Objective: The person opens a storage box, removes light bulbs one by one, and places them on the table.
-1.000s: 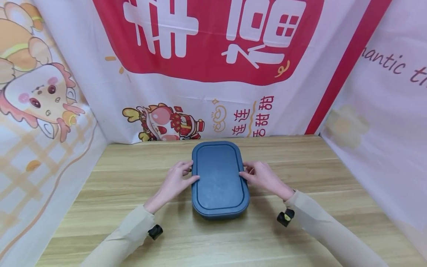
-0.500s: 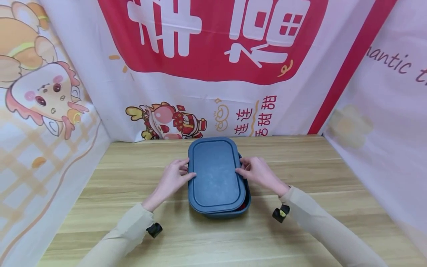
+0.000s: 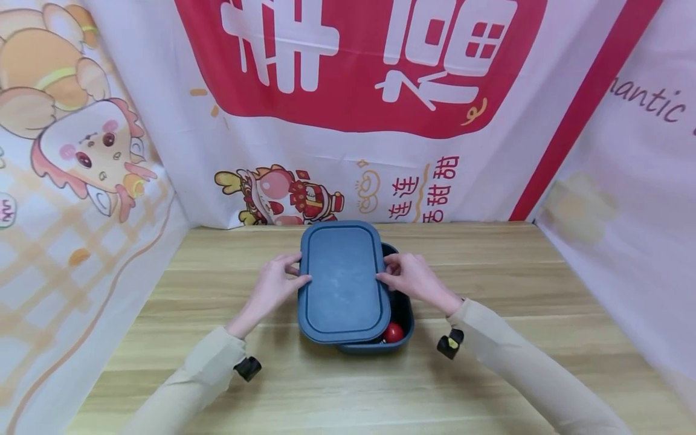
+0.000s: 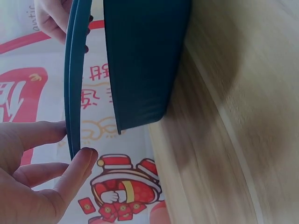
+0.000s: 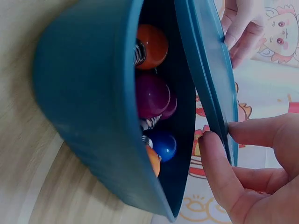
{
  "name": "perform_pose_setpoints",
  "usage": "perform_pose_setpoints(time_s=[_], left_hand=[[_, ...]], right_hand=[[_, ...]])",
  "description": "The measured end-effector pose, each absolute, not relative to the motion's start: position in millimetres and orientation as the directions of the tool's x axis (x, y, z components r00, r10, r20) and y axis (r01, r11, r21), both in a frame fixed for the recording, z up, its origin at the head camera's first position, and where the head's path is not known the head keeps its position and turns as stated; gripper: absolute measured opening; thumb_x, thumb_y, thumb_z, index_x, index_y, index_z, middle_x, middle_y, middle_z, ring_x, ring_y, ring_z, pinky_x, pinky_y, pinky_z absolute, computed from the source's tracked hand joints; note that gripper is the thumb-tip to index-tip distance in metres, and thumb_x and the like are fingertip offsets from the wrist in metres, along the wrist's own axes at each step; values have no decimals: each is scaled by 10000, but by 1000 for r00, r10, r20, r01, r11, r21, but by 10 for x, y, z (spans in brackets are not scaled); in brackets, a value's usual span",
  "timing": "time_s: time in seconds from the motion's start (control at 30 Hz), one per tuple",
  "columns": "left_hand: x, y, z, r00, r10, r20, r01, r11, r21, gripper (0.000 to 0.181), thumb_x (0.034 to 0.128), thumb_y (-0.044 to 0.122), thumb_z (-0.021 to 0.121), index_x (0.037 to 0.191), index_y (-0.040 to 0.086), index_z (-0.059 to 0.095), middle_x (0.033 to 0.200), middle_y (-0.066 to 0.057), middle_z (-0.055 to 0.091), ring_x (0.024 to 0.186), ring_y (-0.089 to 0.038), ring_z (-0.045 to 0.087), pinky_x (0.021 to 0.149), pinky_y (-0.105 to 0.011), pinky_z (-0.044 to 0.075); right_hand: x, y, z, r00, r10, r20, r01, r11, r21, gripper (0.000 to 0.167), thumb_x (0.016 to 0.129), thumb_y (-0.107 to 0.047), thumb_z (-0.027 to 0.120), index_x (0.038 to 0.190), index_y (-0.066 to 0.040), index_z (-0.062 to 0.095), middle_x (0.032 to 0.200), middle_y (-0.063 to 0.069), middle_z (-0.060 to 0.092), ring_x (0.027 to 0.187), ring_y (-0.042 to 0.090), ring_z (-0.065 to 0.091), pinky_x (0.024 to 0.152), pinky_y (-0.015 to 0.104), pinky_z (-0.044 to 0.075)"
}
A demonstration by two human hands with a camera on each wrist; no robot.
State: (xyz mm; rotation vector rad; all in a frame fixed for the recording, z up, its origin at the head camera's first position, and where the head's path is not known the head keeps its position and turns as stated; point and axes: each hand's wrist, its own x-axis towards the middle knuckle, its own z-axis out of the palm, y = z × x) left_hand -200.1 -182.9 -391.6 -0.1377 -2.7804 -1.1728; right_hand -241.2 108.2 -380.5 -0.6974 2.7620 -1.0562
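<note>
Lid (image 3: 344, 278) held apart from its box (image 5: 88, 88)

Nearest, pale sleeves (image 3: 190, 380) ran in from the lower corners, with a black device (image 3: 248, 368) at each wrist. Beyond them, the left hand (image 3: 272, 284) pinched the lid's left long edge and the right hand (image 3: 417, 279) pinched the opposite one, thumb and fingers on opposite faces. In the left wrist view a gap separated lid and box; from the head, the lid overlay the box's left part and left its right side uncovered. The lid appeared thin, stiff and probably light; its smooth face might have slid under a flat palm, so the middles of the long edges seemed the sound places to hold. The deeper box rested on the table (image 3: 489, 266). Inside showed coloured bulbs (image 5: 152, 95), likely hard, slick and, if glass, fragile; their full number could not be told. Farthest, a printed cloth (image 3: 484, 175) hung behind the table.
</note>
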Motion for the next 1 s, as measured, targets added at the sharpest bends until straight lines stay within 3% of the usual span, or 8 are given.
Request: perform_pose_setpoints(time_s=[0.13, 0.37, 0.6, 0.73, 0.93, 1.0], left_hand=[[-2018, -1911, -3888, -992, 21, 124, 105, 687, 719, 555, 883, 115, 743, 1379, -40, 546, 1350, -253, 605, 1000, -322, 717, 791, -363, 627], [-2035, -2091, -3874, -995, -22, 102, 61, 669, 741, 543, 885, 99, 736, 1377, -37, 551, 1327, -244, 627, 1015, -342, 718, 823, -389, 621], [-2027, -2284, -3875, -997, -71, 42, -14, 643, 765, 560, 905, 127, 717, 1403, -37, 521, 1338, -256, 612, 1087, -361, 698, 895, -424, 599], [-2014, -2409, -3879, -995, -95, 3, -58, 627, 777, 570, 915, 158, 708, 1409, -43, 508, 1342, -266, 603, 1139, -373, 674, 928, -429, 586], [-1995, -2615, -3900, -994, -105, -15, -76, 611, 788, 581, 915, 190, 710, 1388, -81, 509, 1319, -289, 608, 1169, -393, 649, 948, -411, 580], [-1987, -2680, -3901, -994, -108, -13, -77, 610, 788, 578, 912, 187, 711, 1376, -95, 513, 1310, -298, 611, 1165, -400, 648, 943, -409, 582]], right_hand=[[-2425, 1006, -3782, -889, -456, 53, -371, 645, -669, 356, 907, -192, 716, 1167, 47, 666, 807, 70, 723, 646, 199, 730, 602, 216, 579], [-2467, 844, -3757, -891, -453, 44, -371, 666, -647, 422, 903, -235, 726, 1217, 39, 659, 869, 72, 737, 680, 104, 695, 668, 228, 593], [-2516, 643, -3700, -886, -463, -2, -330, 635, -698, 450, 909, -241, 719, 1256, 31, 631, 887, 77, 740, 678, 131, 730, 751, 276, 619], [-2542, 511, -3687, -889, -457, -27, -312, 647, -695, 438, 905, -266, 724, 1245, -1, 646, 875, 59, 743, 699, 149, 725, 728, 247, 602], [-2572, 332, -3708, -881, -470, -56, -283, 618, -734, 321, 907, -261, 723, 1125, -28, 690, 843, 64, 741, 787, 273, 750, 690, 214, 583], [-2578, 270, -3711, -873, -485, -48, -298, 609, -735, 255, 909, -260, 721, 1048, -47, 703, 832, 82, 743, 742, 256, 736, 668, 201, 563]])
